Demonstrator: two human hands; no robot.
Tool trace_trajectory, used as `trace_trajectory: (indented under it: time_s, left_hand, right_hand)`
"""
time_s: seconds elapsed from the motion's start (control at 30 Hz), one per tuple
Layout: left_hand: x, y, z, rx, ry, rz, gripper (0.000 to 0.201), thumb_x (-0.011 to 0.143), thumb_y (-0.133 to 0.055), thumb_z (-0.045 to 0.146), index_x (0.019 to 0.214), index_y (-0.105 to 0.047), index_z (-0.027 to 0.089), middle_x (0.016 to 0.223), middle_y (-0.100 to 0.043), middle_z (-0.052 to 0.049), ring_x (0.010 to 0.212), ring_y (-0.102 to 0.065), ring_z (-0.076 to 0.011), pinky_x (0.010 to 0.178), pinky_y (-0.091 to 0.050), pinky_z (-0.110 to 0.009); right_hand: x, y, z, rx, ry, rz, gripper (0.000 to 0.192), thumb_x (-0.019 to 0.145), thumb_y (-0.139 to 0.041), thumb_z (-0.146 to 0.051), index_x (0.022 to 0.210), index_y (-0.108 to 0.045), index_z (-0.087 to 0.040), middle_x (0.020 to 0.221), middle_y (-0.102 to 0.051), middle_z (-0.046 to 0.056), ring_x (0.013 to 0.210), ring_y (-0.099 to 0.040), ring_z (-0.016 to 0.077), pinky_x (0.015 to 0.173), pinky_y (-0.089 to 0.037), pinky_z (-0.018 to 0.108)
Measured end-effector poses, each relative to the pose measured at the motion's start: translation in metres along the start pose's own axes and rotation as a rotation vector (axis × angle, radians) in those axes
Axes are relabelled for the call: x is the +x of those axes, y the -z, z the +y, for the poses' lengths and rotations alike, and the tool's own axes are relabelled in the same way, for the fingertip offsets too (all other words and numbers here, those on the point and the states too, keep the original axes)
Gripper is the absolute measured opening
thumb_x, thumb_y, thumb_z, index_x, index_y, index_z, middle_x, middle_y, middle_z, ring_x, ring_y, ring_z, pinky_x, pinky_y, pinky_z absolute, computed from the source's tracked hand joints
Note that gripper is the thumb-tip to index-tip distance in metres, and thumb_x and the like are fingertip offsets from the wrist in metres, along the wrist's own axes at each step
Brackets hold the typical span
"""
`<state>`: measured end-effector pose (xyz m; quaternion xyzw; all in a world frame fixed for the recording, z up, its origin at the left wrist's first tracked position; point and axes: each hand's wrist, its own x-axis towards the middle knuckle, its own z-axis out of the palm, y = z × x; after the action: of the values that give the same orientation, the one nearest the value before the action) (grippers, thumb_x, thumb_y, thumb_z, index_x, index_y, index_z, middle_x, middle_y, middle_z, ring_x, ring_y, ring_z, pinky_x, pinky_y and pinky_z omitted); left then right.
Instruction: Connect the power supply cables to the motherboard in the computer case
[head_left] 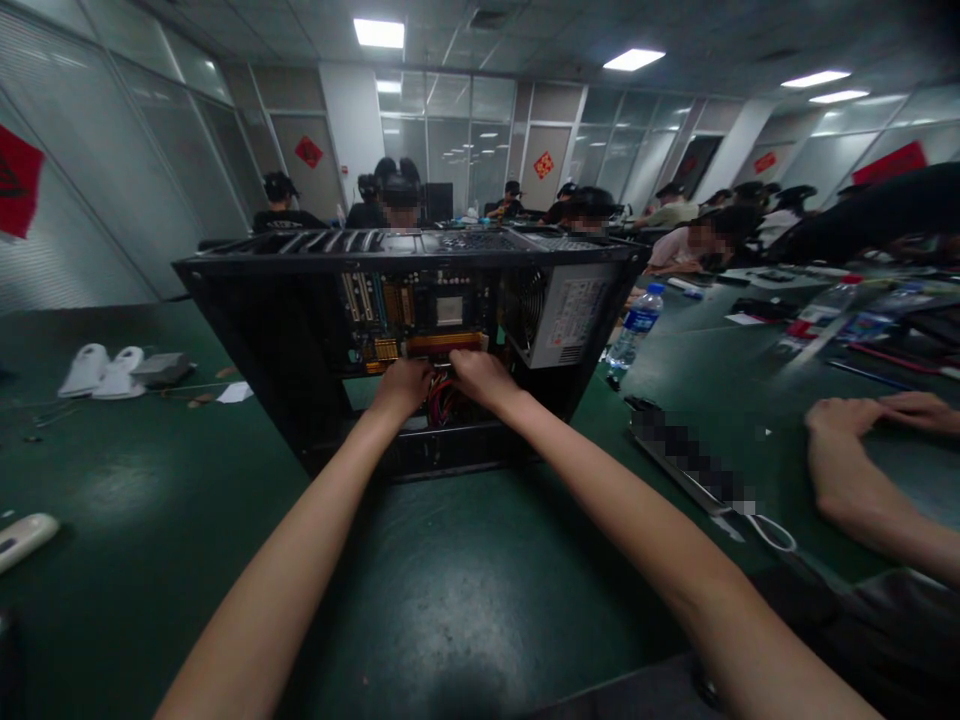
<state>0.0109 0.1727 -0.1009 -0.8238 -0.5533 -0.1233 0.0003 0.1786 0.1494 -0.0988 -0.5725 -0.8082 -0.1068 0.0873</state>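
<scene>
1 open computer case (442,455) stands on the green table (427,560). inside: 1 motherboard (420,300), 1 power supply (566,318), 1 cable bundle (444,402). left hand (405,385) and right hand (484,378), fingers curled, at the motherboard's lower edge; any grip cannot be told. 1 blue-capped bottle (639,325) beside the case.

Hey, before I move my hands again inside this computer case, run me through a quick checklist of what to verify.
1. Computer case open toward you: ok, its inside shows.
2. Left hand and right hand near the coloured cables: ok.
3. Secure grip: cannot tell, fingertips are hidden.
4. Cable ends plugged in: cannot tell.
5. Water bottle capped: ok, blue cap on.
6. Neighbour's hands clear of the computer case: ok, off to the right.
</scene>
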Motion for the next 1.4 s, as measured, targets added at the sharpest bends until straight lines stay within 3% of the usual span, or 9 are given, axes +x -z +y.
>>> trace_trajectory:
  time_s: [0.27, 0.57, 0.97, 1.4]
  left_hand:
    - [-0.0008, 0.0025, 0.0014, 0.059, 0.060, 0.029, 0.033, 0.095, -0.047, 0.036, 0.107, -0.077, 0.029, 0.106, -0.077, -0.011, 0.100, -0.072, -0.0310, 0.084, -0.055, -0.039]
    - [-0.0023, 0.0016, 0.0008, 0.036, 0.073, 0.048, 0.033, 0.094, -0.048, 0.038, 0.107, -0.077, 0.027, 0.104, -0.077, -0.012, 0.099, -0.072, -0.0322, 0.083, -0.056, -0.040]
    - [-0.0040, 0.0028, -0.0013, -0.037, 0.035, 0.076, 0.041, 0.096, -0.047, 0.047, 0.108, -0.078, 0.024, 0.101, -0.078, -0.012, 0.097, -0.072, -0.0309, 0.080, -0.054, -0.036]
    - [-0.0004, 0.0017, -0.0022, -0.072, 0.001, 0.042, 0.036, 0.097, -0.050, 0.044, 0.103, -0.079, 0.024, 0.101, -0.078, -0.009, 0.098, -0.072, -0.0265, 0.079, -0.051, -0.030]
  right_hand:
    - [0.0010, -0.0046, -0.0002, 0.041, 0.022, 0.068, 0.018, 0.097, -0.050, -0.021, 0.111, -0.060, -0.014, 0.112, -0.068, 0.014, 0.105, -0.067, 0.0273, 0.082, -0.052, 0.032]
    - [-0.0002, -0.0014, -0.0015, 0.001, -0.021, 0.026, 0.023, 0.098, -0.051, -0.026, 0.115, -0.058, -0.012, 0.110, -0.071, 0.017, 0.102, -0.070, 0.0309, 0.080, -0.055, 0.036]
    - [0.0035, -0.0052, -0.0024, -0.044, 0.039, 0.003, 0.032, 0.100, -0.034, -0.013, 0.118, -0.061, -0.009, 0.111, -0.069, 0.022, 0.105, -0.068, 0.0322, 0.083, -0.055, 0.039]
    - [0.0046, -0.0057, 0.0014, 0.007, 0.009, 0.007, 0.026, 0.098, -0.044, -0.015, 0.119, -0.059, -0.012, 0.116, -0.069, 0.019, 0.109, -0.067, 0.0286, 0.086, -0.054, 0.035]
